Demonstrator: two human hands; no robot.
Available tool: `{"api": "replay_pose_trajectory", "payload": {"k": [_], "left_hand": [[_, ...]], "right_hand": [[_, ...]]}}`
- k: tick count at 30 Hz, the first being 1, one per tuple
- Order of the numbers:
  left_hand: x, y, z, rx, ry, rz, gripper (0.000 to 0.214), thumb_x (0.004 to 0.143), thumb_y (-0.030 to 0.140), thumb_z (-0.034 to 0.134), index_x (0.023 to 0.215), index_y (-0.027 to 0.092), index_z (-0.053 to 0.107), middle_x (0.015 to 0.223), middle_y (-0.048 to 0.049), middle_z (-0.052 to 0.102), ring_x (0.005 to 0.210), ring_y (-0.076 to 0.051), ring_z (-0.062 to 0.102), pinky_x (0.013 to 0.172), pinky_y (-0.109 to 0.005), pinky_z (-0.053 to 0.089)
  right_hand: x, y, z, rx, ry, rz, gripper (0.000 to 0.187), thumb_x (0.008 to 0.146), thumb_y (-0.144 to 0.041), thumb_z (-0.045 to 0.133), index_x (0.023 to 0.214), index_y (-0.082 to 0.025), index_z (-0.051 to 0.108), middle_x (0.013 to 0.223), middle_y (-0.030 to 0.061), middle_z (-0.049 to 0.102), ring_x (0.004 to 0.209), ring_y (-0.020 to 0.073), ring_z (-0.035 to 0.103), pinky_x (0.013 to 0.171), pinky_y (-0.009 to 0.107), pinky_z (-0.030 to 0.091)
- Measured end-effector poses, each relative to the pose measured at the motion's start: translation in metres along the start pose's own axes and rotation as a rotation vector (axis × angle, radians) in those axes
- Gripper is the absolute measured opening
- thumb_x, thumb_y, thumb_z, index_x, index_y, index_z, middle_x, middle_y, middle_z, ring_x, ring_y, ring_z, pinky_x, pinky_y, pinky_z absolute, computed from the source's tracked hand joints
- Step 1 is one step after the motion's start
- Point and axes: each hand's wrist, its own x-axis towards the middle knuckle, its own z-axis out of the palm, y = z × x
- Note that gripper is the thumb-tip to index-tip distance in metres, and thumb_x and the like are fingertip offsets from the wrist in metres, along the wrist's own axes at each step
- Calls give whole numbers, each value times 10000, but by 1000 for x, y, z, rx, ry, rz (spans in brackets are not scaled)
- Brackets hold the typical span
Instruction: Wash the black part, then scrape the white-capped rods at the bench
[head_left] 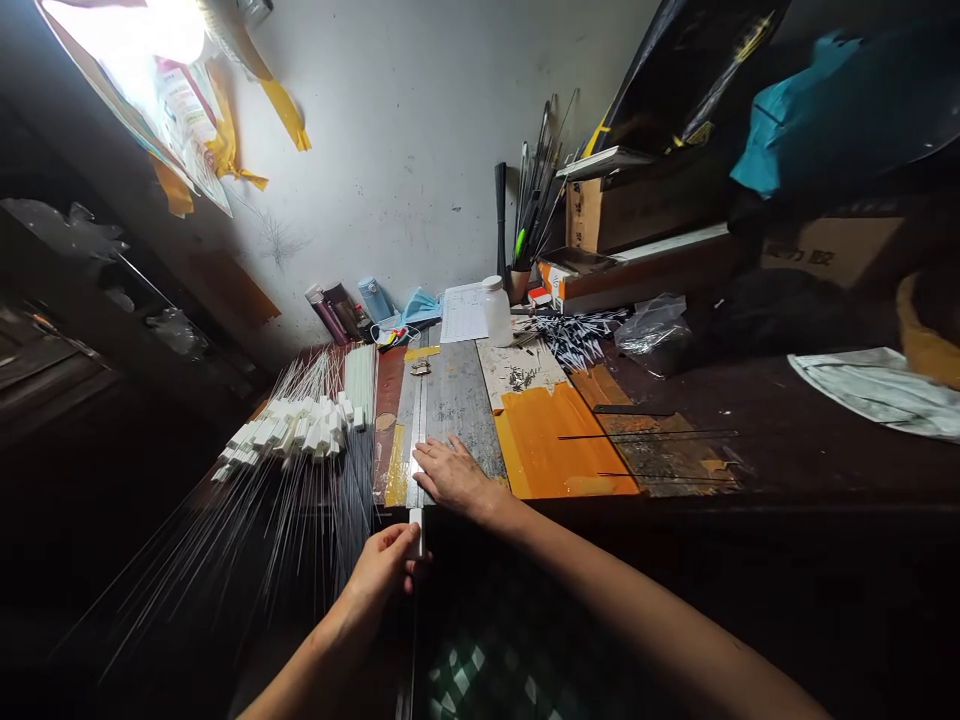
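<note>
My left hand (386,566) is closed in a pinch on a small white block (415,530) at the near edge of the workbench. The block sits at the end of a thin rod lying along a metal ruler strip (417,420). My right hand (452,474) lies flat and open on the grey board (461,400), its fingers pressing beside the strip just beyond the block. To the left lies a fan of several thin wires with white block ends (289,432).
An orange sheet (559,440) lies right of my hands with thin black rods (645,436) across it. At the back stand a white bottle (496,310), a paper sheet (463,313), a cup of tools (532,200) and cardboard boxes (645,215). A bright lamp (135,30) shines top left.
</note>
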Motion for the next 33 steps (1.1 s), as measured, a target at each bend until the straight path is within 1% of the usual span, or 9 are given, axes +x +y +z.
{"api": "replay_pose_trajectory", "payload": {"k": [4,9,16,18,21,25,28,31,33], "left_hand": [[-1,2,0,4,2,4,645,520,649,808,814,107,617,650,-49,649,463,-87,515,422,-209,369],[-2,6,4,7,17,30,675,474,708,789,745,117,608,615,-32,631,456,-75,469,429,-211,345],[-4,7,6,44,38,77,601,557,693,752,712,132,604,611,-26,616,470,-82,449,458,-221,319],[-11,9,7,60,35,87,601,571,691,748,735,128,617,623,-20,607,495,-93,464,474,-223,330],[-26,14,9,86,17,128,573,625,667,740,776,122,646,618,4,580,536,-97,471,510,-215,327],[-48,30,15,141,-43,220,507,736,604,698,860,112,694,666,-14,634,618,-123,537,593,-229,397],[-75,54,15,304,-133,276,510,873,556,565,1126,132,692,943,-91,744,891,-216,670,804,-310,514],[-119,79,6,601,-75,497,473,931,492,499,1284,210,637,1262,-99,684,1188,-267,618,1022,-409,482],[-154,84,-4,811,-68,720,420,866,430,620,1258,286,664,1284,-78,674,1161,-282,641,955,-397,547]], "right_hand": [[0,-1,4,7,4,8,345,975,-283,523,1280,-131,577,1397,153,560,1343,290,454,1129,573,288],[2,0,7,-2,18,-4,284,965,-274,547,1207,-146,620,1350,133,602,1355,290,437,1138,594,246],[2,0,5,-30,28,-26,267,969,-260,537,1200,-160,625,1316,129,624,1347,305,443,1105,646,251],[-1,0,1,-50,38,-68,279,984,-211,489,1228,-176,619,1333,126,611,1320,298,467,1080,608,307],[-9,2,-11,-71,27,-197,295,974,-182,492,1232,-216,632,1389,90,570,1243,263,519,1004,464,418],[-26,4,-44,-164,-5,-392,237,965,-154,506,1107,-206,688,1226,61,664,1072,217,585,897,355,471],[-44,6,-85,-280,42,-478,222,957,-135,510,1074,-182,693,1105,63,697,954,205,605,815,324,504],[-71,15,-132,-341,165,-460,268,960,-89,469,1084,-164,694,1108,69,697,972,210,603,831,323,517],[-94,25,-161,-390,234,-406,336,984,-71,389,1100,-146,695,1125,89,695,1003,223,602,858,347,516]]}}
